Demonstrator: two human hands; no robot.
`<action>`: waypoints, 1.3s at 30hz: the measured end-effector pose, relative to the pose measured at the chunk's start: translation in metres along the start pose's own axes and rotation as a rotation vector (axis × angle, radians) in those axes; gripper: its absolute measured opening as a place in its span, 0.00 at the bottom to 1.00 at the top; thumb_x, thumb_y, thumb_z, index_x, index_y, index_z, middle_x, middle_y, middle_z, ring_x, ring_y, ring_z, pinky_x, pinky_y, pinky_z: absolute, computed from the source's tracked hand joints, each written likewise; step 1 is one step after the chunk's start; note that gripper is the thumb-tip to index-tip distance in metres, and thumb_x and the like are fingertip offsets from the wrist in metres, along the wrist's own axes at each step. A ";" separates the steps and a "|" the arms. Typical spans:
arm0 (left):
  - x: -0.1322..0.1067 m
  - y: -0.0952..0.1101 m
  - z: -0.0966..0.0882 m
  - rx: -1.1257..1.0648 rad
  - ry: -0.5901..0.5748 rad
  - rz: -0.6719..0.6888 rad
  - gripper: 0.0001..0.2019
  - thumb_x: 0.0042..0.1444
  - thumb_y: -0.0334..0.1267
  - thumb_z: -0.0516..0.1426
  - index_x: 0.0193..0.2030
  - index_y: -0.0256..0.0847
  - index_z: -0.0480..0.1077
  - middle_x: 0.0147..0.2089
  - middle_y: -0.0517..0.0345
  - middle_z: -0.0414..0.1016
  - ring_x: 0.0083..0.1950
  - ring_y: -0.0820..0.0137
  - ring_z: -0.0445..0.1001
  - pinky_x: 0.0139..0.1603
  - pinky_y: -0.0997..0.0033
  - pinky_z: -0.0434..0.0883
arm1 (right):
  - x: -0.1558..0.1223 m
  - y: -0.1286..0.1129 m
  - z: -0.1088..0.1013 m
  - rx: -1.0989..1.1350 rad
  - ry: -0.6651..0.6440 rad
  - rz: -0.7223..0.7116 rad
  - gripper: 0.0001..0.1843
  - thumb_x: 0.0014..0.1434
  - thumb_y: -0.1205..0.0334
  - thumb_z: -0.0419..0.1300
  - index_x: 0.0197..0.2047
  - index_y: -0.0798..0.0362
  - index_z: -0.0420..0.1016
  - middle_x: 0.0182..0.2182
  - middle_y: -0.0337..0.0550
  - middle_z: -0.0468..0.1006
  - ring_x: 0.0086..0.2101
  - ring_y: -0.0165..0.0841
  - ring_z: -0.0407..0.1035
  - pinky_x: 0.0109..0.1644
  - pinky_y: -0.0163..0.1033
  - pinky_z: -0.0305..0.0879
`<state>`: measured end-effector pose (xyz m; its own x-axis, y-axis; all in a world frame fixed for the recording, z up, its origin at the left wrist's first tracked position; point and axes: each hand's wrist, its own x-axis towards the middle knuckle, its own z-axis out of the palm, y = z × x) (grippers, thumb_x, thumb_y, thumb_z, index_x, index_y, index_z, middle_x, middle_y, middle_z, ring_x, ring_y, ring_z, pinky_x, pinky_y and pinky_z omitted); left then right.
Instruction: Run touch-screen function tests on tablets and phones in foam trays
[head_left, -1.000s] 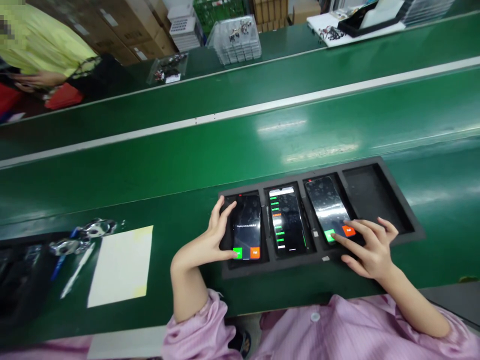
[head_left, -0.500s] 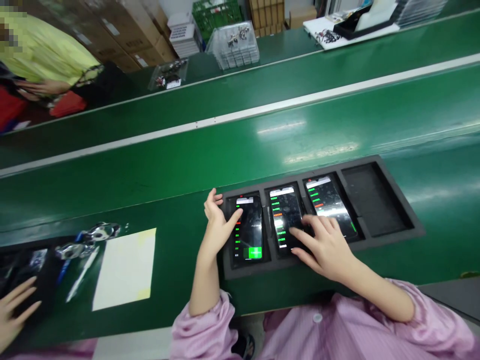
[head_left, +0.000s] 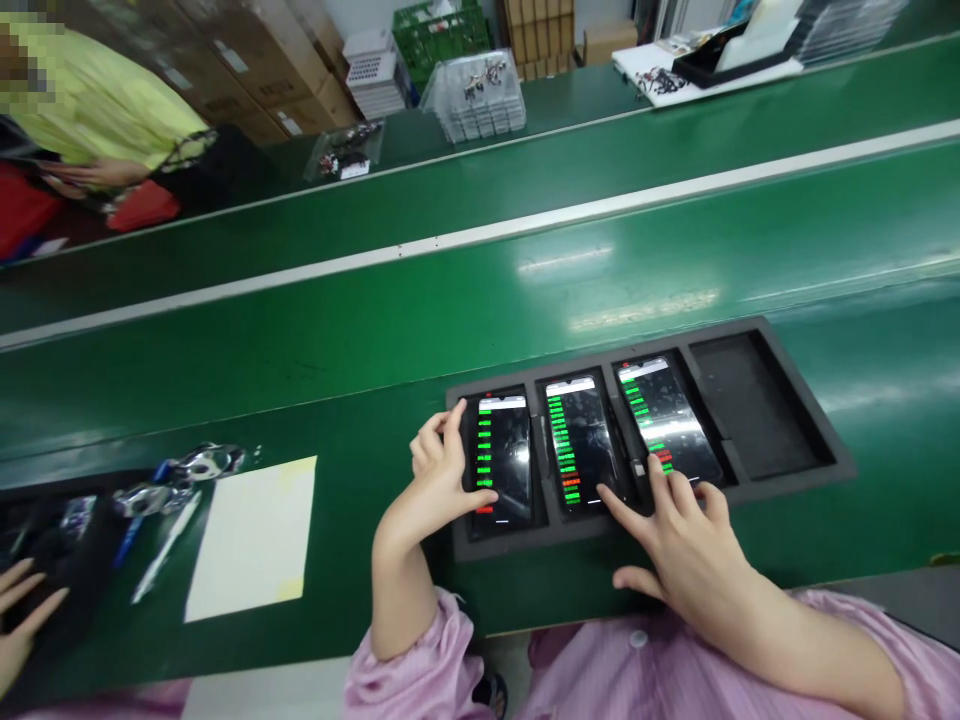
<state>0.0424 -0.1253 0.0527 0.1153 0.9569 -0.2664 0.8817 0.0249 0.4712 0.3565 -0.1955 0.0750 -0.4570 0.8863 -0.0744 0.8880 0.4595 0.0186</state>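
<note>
Three lit smartphones lie face up in a dark foam tray with pockets. The left phone, middle phone and right phone all show lists in green with some red. My left hand is open at the tray's left end, its thumb on the lower screen of the left phone and its fingers by the tray's edge. With fingers apart, my right hand reaches over the tray's front edge. Its index fingertip is at the bottom of the middle phone, another fingertip at the lower left of the right phone.
Left of the tray lie a sheet of paper, a white pen and clear crinkled plastic. Another person's hand is over a dark tray at far left. Across the green bench, a person in yellow works near stacked clear trays.
My left thumb has moved down the left phone's screen. My right hand has shifted right and nearer me, fingers spreading over two phones. The lists on all three screens have changed.
</note>
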 end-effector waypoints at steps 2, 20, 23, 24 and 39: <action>0.004 0.003 0.002 -0.073 0.041 -0.043 0.59 0.40 0.54 0.68 0.73 0.43 0.39 0.63 0.41 0.44 0.68 0.37 0.46 0.66 0.29 0.48 | 0.002 -0.001 -0.003 0.007 0.005 0.014 0.43 0.50 0.25 0.67 0.63 0.37 0.72 0.55 0.61 0.70 0.48 0.56 0.62 0.47 0.55 0.59; 0.011 -0.006 0.007 -0.202 0.054 -0.028 0.65 0.41 0.53 0.69 0.74 0.42 0.29 0.67 0.34 0.45 0.71 0.37 0.44 0.67 0.30 0.48 | 0.006 0.000 -0.002 -0.023 0.004 0.089 0.48 0.45 0.25 0.69 0.65 0.33 0.68 0.58 0.63 0.67 0.44 0.53 0.64 0.42 0.52 0.61; 0.024 -0.003 0.017 -0.367 0.222 -0.121 0.62 0.46 0.55 0.67 0.73 0.41 0.27 0.63 0.37 0.50 0.68 0.44 0.53 0.68 0.37 0.53 | 0.033 0.002 -0.003 0.003 0.028 0.155 0.45 0.53 0.27 0.66 0.69 0.30 0.61 0.64 0.62 0.60 0.47 0.55 0.62 0.44 0.53 0.61; 0.028 -0.003 0.020 -0.396 0.287 -0.147 0.59 0.48 0.55 0.66 0.72 0.42 0.27 0.62 0.38 0.52 0.67 0.46 0.56 0.68 0.38 0.54 | 0.043 0.003 -0.002 -0.001 0.037 0.181 0.44 0.54 0.28 0.65 0.70 0.31 0.59 0.65 0.62 0.57 0.48 0.56 0.62 0.44 0.54 0.61; 0.020 -0.005 0.006 -0.394 0.096 -0.077 0.64 0.41 0.56 0.68 0.72 0.41 0.29 0.66 0.34 0.46 0.71 0.41 0.49 0.68 0.34 0.53 | 0.007 0.009 0.009 0.002 0.026 0.066 0.46 0.50 0.30 0.70 0.68 0.33 0.64 0.64 0.60 0.59 0.49 0.55 0.62 0.47 0.56 0.60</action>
<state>0.0427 -0.1076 0.0396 -0.0038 0.9702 -0.2421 0.6414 0.1881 0.7438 0.3616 -0.1856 0.0661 -0.3989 0.9158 -0.0468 0.9162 0.4001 0.0205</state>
